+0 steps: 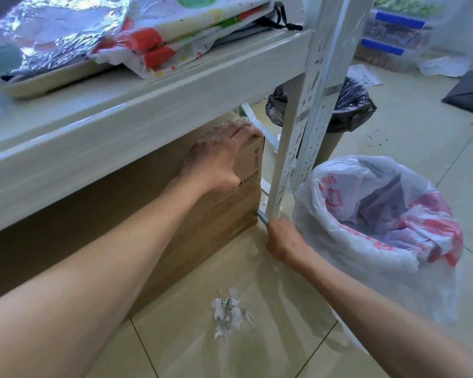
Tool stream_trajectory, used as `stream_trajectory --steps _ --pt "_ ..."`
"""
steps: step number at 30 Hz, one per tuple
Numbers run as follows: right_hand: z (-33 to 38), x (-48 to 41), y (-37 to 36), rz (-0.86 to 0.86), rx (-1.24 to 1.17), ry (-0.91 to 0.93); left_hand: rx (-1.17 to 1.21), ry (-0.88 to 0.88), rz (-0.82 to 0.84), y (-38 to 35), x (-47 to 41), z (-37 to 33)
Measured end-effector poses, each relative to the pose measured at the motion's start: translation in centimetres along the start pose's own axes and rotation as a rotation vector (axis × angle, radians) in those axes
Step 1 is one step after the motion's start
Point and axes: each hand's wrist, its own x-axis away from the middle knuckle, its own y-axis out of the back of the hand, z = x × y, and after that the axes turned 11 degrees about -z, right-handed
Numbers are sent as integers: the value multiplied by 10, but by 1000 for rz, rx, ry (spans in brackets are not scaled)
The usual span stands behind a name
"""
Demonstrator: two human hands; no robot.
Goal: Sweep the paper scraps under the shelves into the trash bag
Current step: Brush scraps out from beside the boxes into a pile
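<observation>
A small heap of white paper scraps lies on the tiled floor in front of the shelf. My left hand grips the top front corner of a brown cardboard box that stands under the white shelf. My right hand holds a thin teal handle low at the foot of the shelf post; the rest of that tool is hidden behind the box. Right of this hand stands the open white and red trash bag.
The perforated white shelf post stands between box and trash bag. Behind it is a bin lined with a black bag. Foil and colourful bags are piled on the shelf. More paper and plastic lies on the floor at the far right.
</observation>
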Motion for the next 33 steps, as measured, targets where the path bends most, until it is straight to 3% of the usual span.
stream_trajectory --steps 8,11,16,21,28,33 --pt "-22 8 -6 -102 -132 -179 35 20 -3 0 1 0" --pt "-24 12 -1 -61 -75 -180 58 31 10 2 1 0" --pt "3 32 -11 155 139 -5 69 37 26 4 0 -3" --pt "28 47 -17 222 239 176 67 38 30 5 0 -3" --pt "8 4 13 65 265 99 67 41 31 4 -1 -2" --pt "6 -9 -10 172 399 116 64 39 27 3 0 -1"
